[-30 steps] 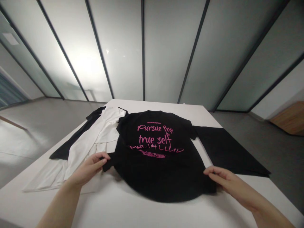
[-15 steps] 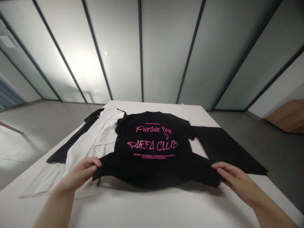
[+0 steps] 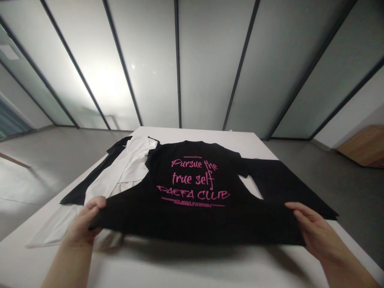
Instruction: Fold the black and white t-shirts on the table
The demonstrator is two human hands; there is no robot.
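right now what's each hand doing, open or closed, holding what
Left hand: closed, holding the hem of the black T-shirt at one side.
Right hand: closed, holding the hem of the black T-shirt at the other side.

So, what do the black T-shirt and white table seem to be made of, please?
The black T-shirt looks like matte cotton knit, judging by its soft drape, with pink lettering printed flat on it. The white table looks like laminate or paint, from its smooth, even sheen.

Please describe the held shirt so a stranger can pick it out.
On the white table, the left hand and right hand hold up a black T-shirt. Unlike the white garment and plain black cloth beside it, it bears pink lettering.
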